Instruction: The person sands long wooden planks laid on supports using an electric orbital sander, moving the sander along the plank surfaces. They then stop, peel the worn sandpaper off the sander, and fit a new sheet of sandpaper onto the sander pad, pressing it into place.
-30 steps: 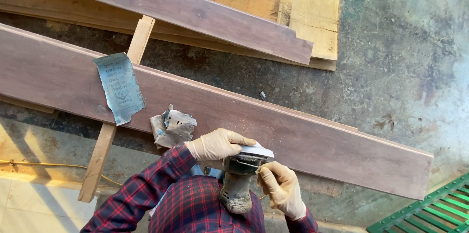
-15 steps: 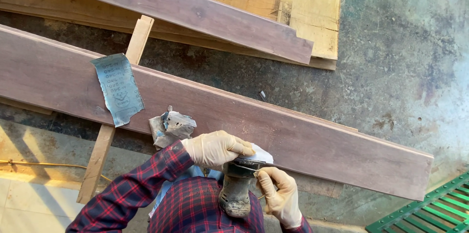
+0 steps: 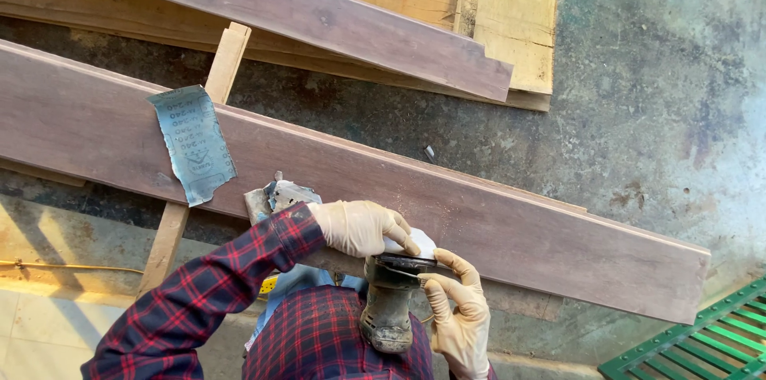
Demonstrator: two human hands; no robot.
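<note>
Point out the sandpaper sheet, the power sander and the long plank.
sandpaper sheet (image 3: 193,143), head view, middle of the sheet
power sander (image 3: 388,308), head view, its body
long plank (image 3: 511,232), head view, bare top face

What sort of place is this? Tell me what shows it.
Probably an outdoor woodworking yard. Long planks lie across a rough concrete floor, a sheet of sandpaper rests on one, and gloved hands hold a power sander.
</note>
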